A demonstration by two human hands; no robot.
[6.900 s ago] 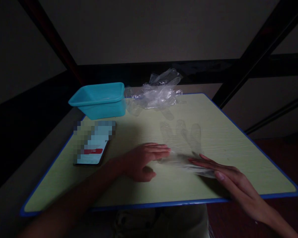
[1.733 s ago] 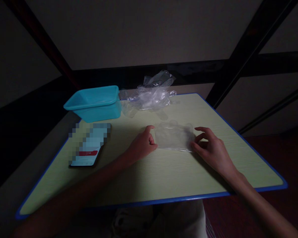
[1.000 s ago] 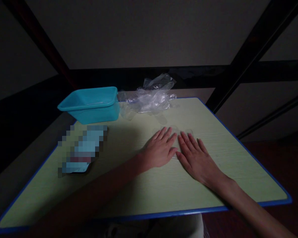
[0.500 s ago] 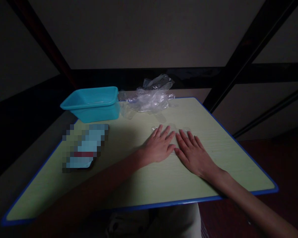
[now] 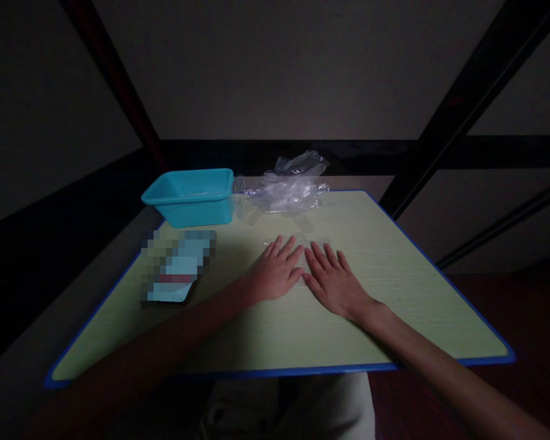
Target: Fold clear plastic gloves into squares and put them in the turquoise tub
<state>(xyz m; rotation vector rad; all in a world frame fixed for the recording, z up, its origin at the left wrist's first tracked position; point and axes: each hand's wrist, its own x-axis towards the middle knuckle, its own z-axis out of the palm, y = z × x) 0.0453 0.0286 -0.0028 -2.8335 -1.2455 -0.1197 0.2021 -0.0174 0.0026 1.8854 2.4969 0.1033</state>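
Observation:
My left hand (image 5: 277,269) lies palm down on the table, fingers spread. Beside it, my right hand (image 5: 334,275) rests flat too, its fingers stretched forward; the two thumbs almost meet. Beneath both hands is a thin, clear plastic piece (image 5: 297,240), flat on the table and mostly hidden. Its rounded edges show past my fingertips and look like those of a disposable plastic glove. Behind it lies a crumpled heap of clear disposable plastic gloves (image 5: 293,189), apart from my hands.
A turquoise plastic basin (image 5: 197,211) stands at the back left. In front of it lies a phone-like device (image 5: 178,269), pixelated. The pale table (image 5: 394,305) has a blue edge, and a wall (image 5: 279,73) rises behind it.
Both flat hands have shifted a little to the left across the table, with the clear plastic piece under them. The view has also moved slightly.

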